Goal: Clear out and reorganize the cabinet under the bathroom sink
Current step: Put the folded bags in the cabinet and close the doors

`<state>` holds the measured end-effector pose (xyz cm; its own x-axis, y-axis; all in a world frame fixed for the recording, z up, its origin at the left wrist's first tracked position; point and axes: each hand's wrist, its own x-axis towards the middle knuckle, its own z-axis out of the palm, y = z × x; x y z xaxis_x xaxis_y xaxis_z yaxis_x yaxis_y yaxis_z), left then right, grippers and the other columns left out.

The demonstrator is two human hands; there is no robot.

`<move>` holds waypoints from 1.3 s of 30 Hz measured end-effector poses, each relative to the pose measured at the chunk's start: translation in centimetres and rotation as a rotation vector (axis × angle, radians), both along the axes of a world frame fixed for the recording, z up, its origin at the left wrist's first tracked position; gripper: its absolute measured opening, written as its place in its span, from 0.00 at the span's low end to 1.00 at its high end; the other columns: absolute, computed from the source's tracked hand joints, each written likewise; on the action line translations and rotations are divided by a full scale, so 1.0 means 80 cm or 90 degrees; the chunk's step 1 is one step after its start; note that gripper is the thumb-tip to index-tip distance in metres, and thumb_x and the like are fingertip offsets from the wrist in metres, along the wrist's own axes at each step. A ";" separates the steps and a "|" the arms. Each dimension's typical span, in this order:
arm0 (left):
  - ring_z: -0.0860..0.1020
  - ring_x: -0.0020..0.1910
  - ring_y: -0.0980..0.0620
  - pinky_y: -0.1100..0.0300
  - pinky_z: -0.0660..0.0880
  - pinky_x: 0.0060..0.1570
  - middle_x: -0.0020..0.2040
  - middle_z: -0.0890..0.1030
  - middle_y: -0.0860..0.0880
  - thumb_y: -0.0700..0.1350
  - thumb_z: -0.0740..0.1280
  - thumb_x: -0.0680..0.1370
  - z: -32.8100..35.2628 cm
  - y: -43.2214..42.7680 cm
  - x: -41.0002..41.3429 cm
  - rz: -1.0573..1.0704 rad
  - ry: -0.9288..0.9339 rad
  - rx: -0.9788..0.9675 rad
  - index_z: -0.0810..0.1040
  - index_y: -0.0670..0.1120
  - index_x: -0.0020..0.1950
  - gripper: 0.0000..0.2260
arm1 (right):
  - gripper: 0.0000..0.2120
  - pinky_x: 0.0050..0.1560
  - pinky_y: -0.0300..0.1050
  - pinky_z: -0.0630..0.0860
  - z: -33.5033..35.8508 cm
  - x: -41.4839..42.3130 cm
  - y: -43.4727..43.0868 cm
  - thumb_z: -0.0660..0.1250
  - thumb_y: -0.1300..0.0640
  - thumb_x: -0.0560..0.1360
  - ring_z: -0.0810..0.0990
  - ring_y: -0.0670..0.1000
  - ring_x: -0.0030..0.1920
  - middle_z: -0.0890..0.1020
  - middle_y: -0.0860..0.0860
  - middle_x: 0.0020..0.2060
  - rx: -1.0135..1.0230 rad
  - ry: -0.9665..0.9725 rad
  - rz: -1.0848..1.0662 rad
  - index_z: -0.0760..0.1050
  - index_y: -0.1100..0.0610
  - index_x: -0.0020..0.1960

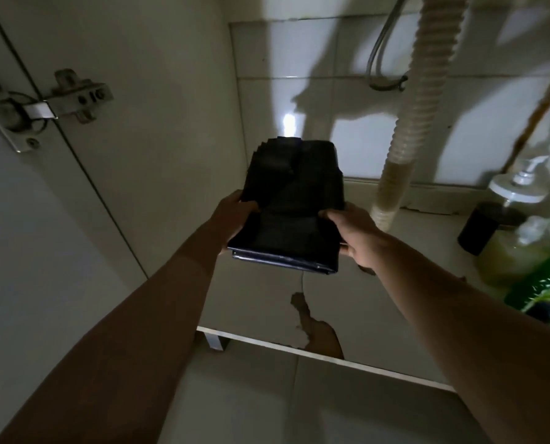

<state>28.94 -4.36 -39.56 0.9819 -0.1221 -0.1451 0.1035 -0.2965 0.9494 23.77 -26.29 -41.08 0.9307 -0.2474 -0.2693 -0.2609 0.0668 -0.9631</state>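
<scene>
Dim and tiled at the back, the cabinet floor (pixel 261 302) lies mostly bare through its middle and toward 9 o'clock, with a brown peeled patch (pixel 318 328) at its front lip near 6 o'clock. A ribbed drain hose (pixel 408 139) drops from 12 o'clock to the floor, and a door hinge (pixel 56 100) sits at 10 o'clock.

At the centre a folded dark stack (pixel 293 203) – bags or sheeting, too dark to say which – is held above the floor, tipped up toward the back wall. The left hand (pixel 238 219) grips its 9 o'clock edge and the right hand (pixel 353 235) its 3 o'clock edge, thumbs on top; the hands stand apart, with the stack between them.

Off at 3 to 4 o'clock a pump bottle (pixel 507 257), a dark jar (pixel 482 225) and a green packet (pixel 542 290) crowd the right side, close to one another.

Judging by the bare floor, the clearing looks largely done – whether this stack is on its way out or going back in cannot be told. The cluster at the right likely remains to be sorted, and the stack has no resting place yet.
</scene>
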 end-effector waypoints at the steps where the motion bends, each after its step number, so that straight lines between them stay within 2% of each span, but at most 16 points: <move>1: 0.78 0.52 0.45 0.57 0.75 0.50 0.60 0.78 0.45 0.40 0.65 0.79 -0.014 -0.002 0.000 0.016 0.004 0.007 0.73 0.45 0.68 0.17 | 0.14 0.42 0.47 0.77 -0.015 0.004 0.000 0.68 0.54 0.78 0.80 0.54 0.49 0.82 0.54 0.52 -0.021 0.032 0.006 0.75 0.52 0.63; 4: 0.75 0.57 0.45 0.57 0.72 0.54 0.66 0.74 0.44 0.39 0.65 0.80 -0.080 0.000 -0.015 0.009 0.108 0.045 0.72 0.44 0.67 0.15 | 0.19 0.40 0.48 0.77 -0.068 -0.006 0.008 0.68 0.49 0.78 0.79 0.56 0.50 0.79 0.56 0.56 -0.079 0.170 0.048 0.71 0.54 0.65; 6: 0.73 0.65 0.42 0.54 0.72 0.60 0.69 0.71 0.44 0.41 0.67 0.79 -0.120 0.004 -0.029 0.026 0.144 0.068 0.66 0.44 0.74 0.24 | 0.24 0.45 0.51 0.79 -0.102 -0.021 0.014 0.69 0.51 0.77 0.79 0.58 0.54 0.77 0.57 0.61 -0.110 0.226 0.085 0.65 0.52 0.70; 8: 0.75 0.63 0.44 0.54 0.75 0.60 0.70 0.72 0.43 0.40 0.69 0.78 -0.146 0.008 -0.036 0.037 0.096 0.063 0.65 0.46 0.76 0.27 | 0.25 0.50 0.54 0.81 -0.126 -0.035 0.018 0.68 0.59 0.76 0.78 0.58 0.55 0.76 0.56 0.60 -0.135 0.204 0.093 0.65 0.50 0.71; 10: 0.77 0.58 0.47 0.62 0.77 0.51 0.65 0.76 0.42 0.36 0.68 0.77 -0.148 0.010 -0.038 0.031 0.037 0.036 0.68 0.47 0.73 0.25 | 0.25 0.54 0.56 0.81 -0.138 -0.045 0.023 0.67 0.65 0.75 0.78 0.57 0.55 0.76 0.55 0.58 -0.160 0.155 0.085 0.68 0.49 0.69; 12: 0.77 0.61 0.47 0.62 0.77 0.51 0.65 0.77 0.44 0.35 0.68 0.76 -0.140 0.014 -0.038 0.007 -0.010 0.036 0.71 0.48 0.71 0.24 | 0.25 0.55 0.55 0.81 -0.137 -0.053 0.027 0.67 0.67 0.74 0.78 0.56 0.54 0.77 0.55 0.58 -0.160 0.115 0.082 0.70 0.48 0.67; 15: 0.73 0.67 0.45 0.52 0.74 0.63 0.68 0.74 0.47 0.43 0.70 0.74 -0.136 0.021 -0.043 -0.014 -0.047 0.110 0.71 0.52 0.71 0.25 | 0.25 0.57 0.49 0.79 -0.125 -0.076 0.032 0.67 0.59 0.78 0.78 0.55 0.58 0.77 0.53 0.60 -0.223 0.096 0.199 0.67 0.47 0.72; 19: 0.69 0.70 0.47 0.61 0.66 0.64 0.75 0.68 0.47 0.44 0.66 0.79 -0.121 0.028 -0.085 -0.051 -0.061 0.259 0.68 0.50 0.75 0.24 | 0.30 0.70 0.47 0.68 -0.121 -0.121 0.025 0.63 0.44 0.81 0.66 0.54 0.74 0.62 0.51 0.77 -0.557 0.017 0.356 0.55 0.43 0.79; 22: 0.77 0.50 0.59 0.74 0.70 0.48 0.73 0.69 0.49 0.44 0.65 0.80 -0.100 0.040 -0.107 -0.096 -0.085 0.288 0.69 0.54 0.74 0.22 | 0.30 0.69 0.46 0.68 -0.115 -0.167 0.011 0.61 0.42 0.81 0.66 0.50 0.74 0.61 0.47 0.77 -0.614 -0.013 0.353 0.54 0.41 0.79; 24: 0.76 0.37 0.60 0.73 0.70 0.34 0.70 0.72 0.49 0.45 0.65 0.80 -0.068 0.045 -0.122 -0.104 -0.115 0.285 0.70 0.55 0.72 0.20 | 0.30 0.71 0.46 0.67 -0.101 -0.200 0.002 0.61 0.42 0.81 0.65 0.49 0.74 0.62 0.46 0.77 -0.654 -0.021 0.351 0.54 0.41 0.79; 26: 0.79 0.41 0.56 0.72 0.71 0.34 0.69 0.74 0.47 0.45 0.65 0.80 -0.029 0.045 -0.140 -0.122 -0.161 0.274 0.72 0.55 0.70 0.18 | 0.30 0.73 0.44 0.64 -0.081 -0.226 -0.008 0.61 0.44 0.81 0.64 0.48 0.75 0.62 0.46 0.77 -0.680 -0.029 0.331 0.55 0.43 0.80; 28: 0.77 0.57 0.52 0.70 0.73 0.46 0.69 0.74 0.47 0.45 0.65 0.80 0.015 0.040 -0.172 -0.148 -0.222 0.265 0.74 0.54 0.69 0.17 | 0.29 0.72 0.41 0.62 -0.048 -0.265 -0.013 0.62 0.47 0.82 0.65 0.48 0.74 0.64 0.47 0.77 -0.689 -0.053 0.276 0.57 0.44 0.79; 31: 0.73 0.66 0.48 0.60 0.71 0.58 0.69 0.74 0.48 0.46 0.65 0.80 0.074 0.019 -0.222 -0.190 -0.303 0.283 0.75 0.55 0.67 0.15 | 0.24 0.70 0.43 0.68 0.002 -0.332 -0.020 0.65 0.50 0.80 0.71 0.48 0.70 0.71 0.46 0.72 -0.715 -0.133 0.155 0.65 0.44 0.76; 34: 0.73 0.65 0.52 0.66 0.65 0.55 0.70 0.74 0.51 0.46 0.64 0.80 0.123 -0.020 -0.284 -0.237 -0.387 0.274 0.76 0.55 0.66 0.15 | 0.21 0.63 0.41 0.71 0.048 -0.406 -0.030 0.68 0.56 0.78 0.78 0.51 0.63 0.79 0.49 0.64 -0.729 -0.218 0.014 0.72 0.47 0.70; 37: 0.77 0.52 0.53 0.70 0.68 0.41 0.68 0.75 0.53 0.46 0.64 0.79 0.163 -0.075 -0.339 -0.311 -0.444 0.192 0.77 0.56 0.65 0.15 | 0.19 0.58 0.40 0.71 0.096 -0.477 -0.046 0.67 0.57 0.78 0.78 0.52 0.61 0.80 0.50 0.63 -0.811 -0.262 -0.080 0.75 0.51 0.69; 39: 0.77 0.51 0.53 0.68 0.69 0.40 0.66 0.75 0.54 0.45 0.65 0.79 0.187 -0.117 -0.381 -0.381 -0.477 0.166 0.76 0.56 0.65 0.15 | 0.18 0.52 0.43 0.75 0.119 -0.530 -0.060 0.66 0.56 0.77 0.79 0.53 0.56 0.81 0.50 0.60 -0.881 -0.272 -0.152 0.76 0.50 0.67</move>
<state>-1.56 -13.70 -24.57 0.6181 -0.6799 0.3945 -0.7311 -0.3130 0.6062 -18.62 -31.07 -31.54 0.7782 -0.2288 0.5849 -0.0609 -0.9544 -0.2923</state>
